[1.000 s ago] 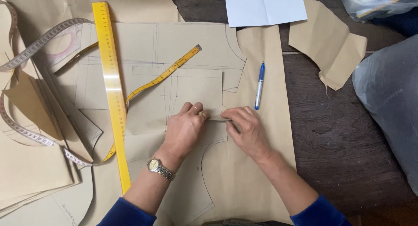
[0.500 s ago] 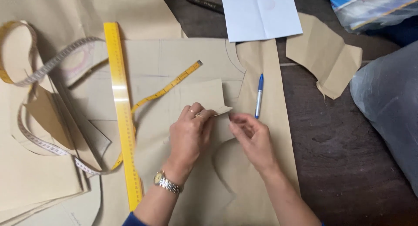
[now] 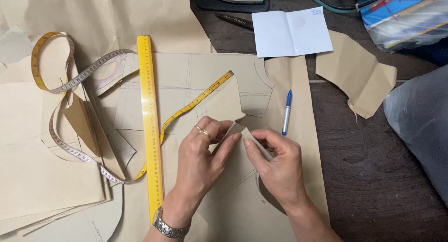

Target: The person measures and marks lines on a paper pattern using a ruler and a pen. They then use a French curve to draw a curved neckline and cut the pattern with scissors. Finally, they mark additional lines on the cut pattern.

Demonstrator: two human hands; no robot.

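A small piece of brown pattern paper [image 3: 235, 130] is pinched between both hands near the middle of the scene. The left hand [image 3: 203, 160] is closed on it from the left, with the thumb and the forefinger pressed on its folded edge, and a ring is seen on one finger. The right hand [image 3: 277, 165] is closed on the same fold from the right, its fingertips [image 3: 246, 142] almost touching those of the left hand. The piece is lifted at the fold; its long axis runs from near right to far left, and its pointed corner is turned to the far right, toward a blue pen [image 3: 286, 112]. The pen lies just right of the piece, with its long axis near to far. Under the hands a large brown pattern sheet [image 3: 210, 72] is spread. To the left a yellow ruler [image 3: 150, 125] lies near to far, and a measuring tape [image 3: 74, 83] is curled beyond it.
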